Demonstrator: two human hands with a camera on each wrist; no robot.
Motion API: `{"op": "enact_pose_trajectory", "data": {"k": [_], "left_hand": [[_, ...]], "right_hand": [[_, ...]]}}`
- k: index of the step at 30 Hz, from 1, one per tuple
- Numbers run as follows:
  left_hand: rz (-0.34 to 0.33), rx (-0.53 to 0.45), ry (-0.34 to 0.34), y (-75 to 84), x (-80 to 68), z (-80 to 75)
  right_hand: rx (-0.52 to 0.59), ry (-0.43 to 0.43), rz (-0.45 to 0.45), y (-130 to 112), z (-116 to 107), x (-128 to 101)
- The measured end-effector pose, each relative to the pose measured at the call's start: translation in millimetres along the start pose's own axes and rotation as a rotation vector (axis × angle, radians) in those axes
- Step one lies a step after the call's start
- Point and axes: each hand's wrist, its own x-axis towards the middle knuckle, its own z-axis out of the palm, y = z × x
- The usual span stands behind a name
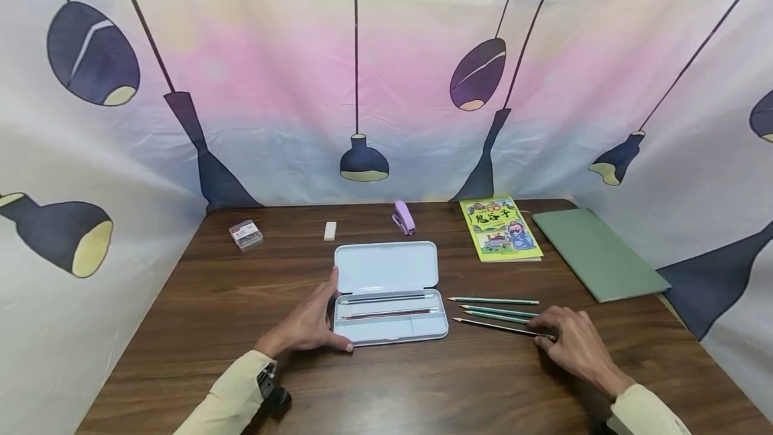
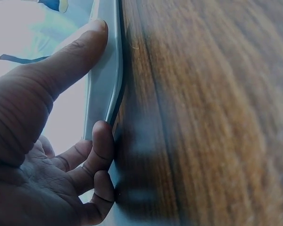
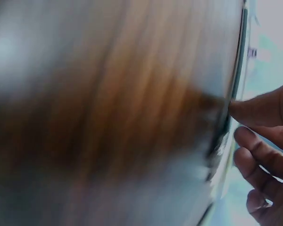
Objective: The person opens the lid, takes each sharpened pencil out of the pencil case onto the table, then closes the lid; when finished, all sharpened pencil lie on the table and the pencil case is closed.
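Note:
A light blue pencil case [image 1: 395, 333] lies with its lid [image 1: 386, 267] raised and tipped back. Inside are a greyish pencil [image 1: 386, 299] in the rear part and a reddish-brown pencil [image 1: 389, 314] in front of it. My left hand [image 1: 311, 317] grips the case at its left end, thumb near the front corner, fingers along the side. To the right of the case lie three green pencils [image 1: 492, 301]. A dark pencil [image 1: 498, 327] lies in front of them, its right end pinched between thumb and fingers of my right hand [image 1: 574, 344].
Behind the case are a white eraser [image 1: 329, 231], a purple stapler [image 1: 403, 218] and a small clear box [image 1: 245, 235] at the left. A yellow booklet [image 1: 501, 229] and a green folder [image 1: 600, 254] lie at the back right. A printed curtain [image 1: 290, 86] hangs around the table.

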Motion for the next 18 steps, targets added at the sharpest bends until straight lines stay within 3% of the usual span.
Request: {"op": "enact_pose_trajectory", "data": {"k": [5,9,14,18], "left_hand": [[-0.007,-0.013,0.005,2.2,1.0,1.1],[-0.008,-0.018,0.011,2.3,0.1,1.9],[-0.013,-0.028,0.003,2.4,-0.8,2.5],[-0.005,-0.030,0.005,2.1,-1.3,1.7]], "right_hand": [[0.017,0.084,-0.121,-14.8,-0.7,22.1],[-0.009,0.102,-0.277,-29.6,5.6,47.3],[-0.053,0.073,-0.460,-51.4,19.4,71.0],[0.003,0.010,-0.485,-73.6,31.7,83.8]]}}
